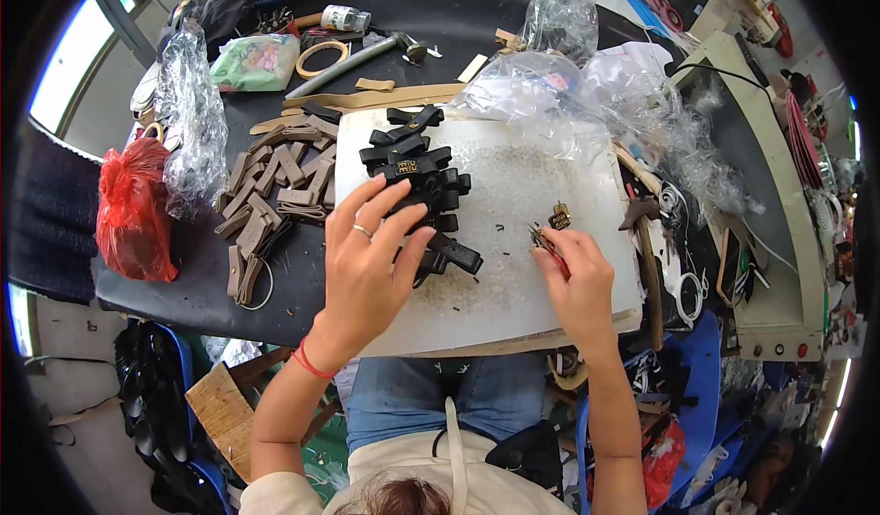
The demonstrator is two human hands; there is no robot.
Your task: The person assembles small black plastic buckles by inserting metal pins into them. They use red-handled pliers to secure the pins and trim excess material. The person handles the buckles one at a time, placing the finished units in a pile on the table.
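My left hand (379, 244), fingers spread, reaches over a pile of black leather straps (446, 253) on the white board. Its fingertips are at the pile's near side; whether they touch a strap I cannot tell. One strap at the top of the pile carries a gold metal plate (406, 167). My right hand (581, 278) is closed on a small red-handled tool (548, 252), its handle mostly hidden in my fingers. Small metal bits show at the tool's tip. Just beyond my fingertips is a gold-and-black metal fitting (559, 216); whether I hold it too is unclear.
A worn white board (500, 309) lies on the black table. Taupe strap loops (284, 171) are heaped to its left, near a red plastic bag (136, 208). Clear plastic wrap (522, 88) and a hammer (647, 258) flank the right side. A metal-headed hammer (357, 63) lies behind.
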